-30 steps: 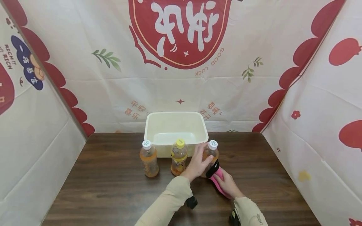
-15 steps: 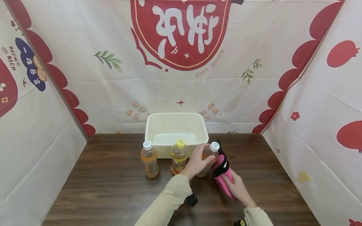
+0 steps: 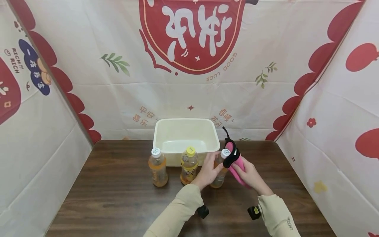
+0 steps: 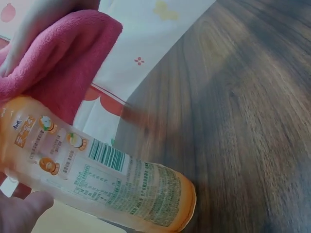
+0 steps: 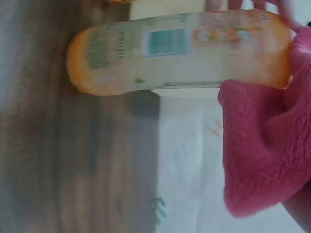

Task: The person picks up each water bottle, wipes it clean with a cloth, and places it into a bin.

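Note:
My left hand (image 3: 207, 172) grips the upper part of a clear drink bottle (image 3: 218, 181), fingers behind it and thumb in front. It has a white cap, orange label bands and a barcode, and stands nearly upright in the head view. My right hand (image 3: 251, 177) holds a pink plush pouch (image 3: 239, 177) with a black band and a loose black cord. The pouch's black opening overlaps the bottle's cap and shoulder from the right. In the right wrist view, the pink plush (image 5: 262, 155) lies against the bottle's (image 5: 170, 53) top end.
Left of the held bottle stand a yellow-capped bottle (image 3: 189, 168) and another white-capped bottle (image 3: 158, 169). Behind them sits a cream plastic bin (image 3: 170, 158) on the dark wood table (image 3: 118, 197). Printed white cloth (image 3: 118, 98) encloses the table's back and sides.
My right hand has raised the pouch from beside the bottle's lower body to its cap, and the black cord now sticks up. My left hand has kept its grip on the bottle.

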The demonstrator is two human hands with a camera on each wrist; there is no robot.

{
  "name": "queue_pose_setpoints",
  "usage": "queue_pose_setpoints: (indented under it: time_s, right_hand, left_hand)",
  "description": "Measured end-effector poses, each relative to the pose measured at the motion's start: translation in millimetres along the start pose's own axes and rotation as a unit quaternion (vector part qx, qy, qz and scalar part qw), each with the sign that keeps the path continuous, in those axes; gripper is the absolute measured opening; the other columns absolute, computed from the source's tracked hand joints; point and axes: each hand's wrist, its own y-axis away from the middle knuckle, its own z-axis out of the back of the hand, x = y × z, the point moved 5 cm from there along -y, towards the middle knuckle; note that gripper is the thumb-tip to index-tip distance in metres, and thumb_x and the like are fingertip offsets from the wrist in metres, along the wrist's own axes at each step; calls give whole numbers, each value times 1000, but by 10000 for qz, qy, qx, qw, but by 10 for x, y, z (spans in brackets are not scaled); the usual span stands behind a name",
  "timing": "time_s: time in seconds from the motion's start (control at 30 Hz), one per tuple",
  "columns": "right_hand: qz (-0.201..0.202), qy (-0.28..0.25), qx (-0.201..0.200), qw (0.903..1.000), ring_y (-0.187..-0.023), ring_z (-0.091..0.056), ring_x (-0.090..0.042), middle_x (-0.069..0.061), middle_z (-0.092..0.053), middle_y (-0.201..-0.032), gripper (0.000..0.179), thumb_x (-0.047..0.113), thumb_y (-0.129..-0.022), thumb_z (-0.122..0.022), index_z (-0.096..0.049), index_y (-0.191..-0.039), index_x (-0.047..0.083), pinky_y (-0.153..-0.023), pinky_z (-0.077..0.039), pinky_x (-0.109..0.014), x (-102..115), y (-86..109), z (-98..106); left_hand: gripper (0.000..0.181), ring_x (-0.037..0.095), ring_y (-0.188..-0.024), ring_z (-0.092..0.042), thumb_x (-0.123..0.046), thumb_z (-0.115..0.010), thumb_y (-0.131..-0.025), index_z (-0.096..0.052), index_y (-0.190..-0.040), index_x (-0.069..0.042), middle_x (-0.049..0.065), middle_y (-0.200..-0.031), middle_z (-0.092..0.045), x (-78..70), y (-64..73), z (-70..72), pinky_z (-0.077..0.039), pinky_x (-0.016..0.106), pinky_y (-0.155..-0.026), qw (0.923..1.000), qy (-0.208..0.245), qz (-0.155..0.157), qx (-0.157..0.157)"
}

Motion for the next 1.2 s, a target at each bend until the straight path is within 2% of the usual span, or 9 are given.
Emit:
queue_pose_setpoints:
  time_s: [0.1, 0.27, 0.37, 0.53, 0.7, 0.83, 0.93, 1.07, 1.2]
  right_hand:
    - [29, -96, 52, 9999, -73, -52, -6, -8, -63, -84, 23, 10, -88, -59, -55, -108, 0, -66, -46, -26, -66, 31, -58]
    - [411, -98, -282, 9987, -69, -52, -4, -6, -62, -78, 20, 1, -82, -62, -58, -102, -1, -61, -46, -26, -166, 149, -175]
    - [317, 18, -201, 9993, -69, -54, -6, -6, -62, -78, 18, 1, -81, -63, -59, -99, -1, -61, -46, -28, -309, 249, -323]
    - [-139, 514, 448, 9976, -87, -60, -19, -9, -64, -95, 27, 8, -84, -63, -58, -109, -2, -74, -48, -36, -627, 405, -619]
    - [-129, 633, 557, 9964, -100, -58, -28, -15, -62, -109, 38, 8, -82, -65, -55, -117, -3, -85, -45, -46, -757, 474, -721]
    - [-160, 524, 389, 9977, -98, -58, -28, -16, -63, -107, 37, 11, -83, -64, -56, -116, -2, -82, -46, -46, -681, 445, -622]
    - [-85, 323, 101, 9994, -96, -58, -31, -20, -62, -107, 38, 10, -83, -63, -55, -118, -3, -81, -46, -47, -511, 361, -428]
    - [398, 299, -259, 9984, -93, -59, -31, -22, -60, -111, 41, 3, -81, -64, -54, -120, -4, -77, -47, -46, -211, 205, -128]
    - [812, 511, -142, 9953, -95, -57, -24, -17, -58, -117, 40, 6, -82, -65, -55, -120, -1, -78, -48, -42, 19, 67, 12]
  left_hand:
    - [42, 22, -113, -39, -26, -49, -94, -40, -130, -8, 11, -123, -40, -10, 5, 4, -35, 37, -97, 9999, -54, -67, -66]
    - [42, 24, -113, -38, -29, -48, -94, -39, -131, -10, 10, -122, -39, -12, 28, 16, -35, 40, -95, 9999, -26, 26, -133]
    - [43, 24, -115, -36, -30, -47, -94, -38, -132, -11, 10, -125, -38, -22, 43, 18, -34, 42, -96, 9999, 3, 96, -96]
    - [43, 25, -115, -35, -29, -46, -94, -36, -133, -12, 11, -125, -36, -59, 51, 0, -34, 42, -95, 10000, 42, 4, -17]
    - [44, 24, -116, -35, -31, -45, -95, -36, -133, -12, 11, -126, -36, -35, 57, -27, -35, 41, -96, 9999, 67, 120, 57]
    - [45, 25, -117, -34, -32, -45, -95, -36, -134, -12, 11, -127, -35, -4, 46, -39, -34, 42, -96, 9998, 97, 167, 91]
    - [45, 24, -117, -34, -32, -45, -95, -36, -133, -11, 10, -127, -36, 4, 34, -38, -33, 42, -97, 9998, 127, 163, 72]
    - [44, 24, -116, -34, -30, -47, -94, -36, -132, -10, 11, -125, -36, -7, 27, -29, -33, 42, -97, 9999, 131, 99, 54]
    - [42, 25, -115, -35, -27, -47, -94, -37, -131, -8, 12, -126, -35, -13, 19, -16, -33, 42, -97, 10000, 31, -23, -47]
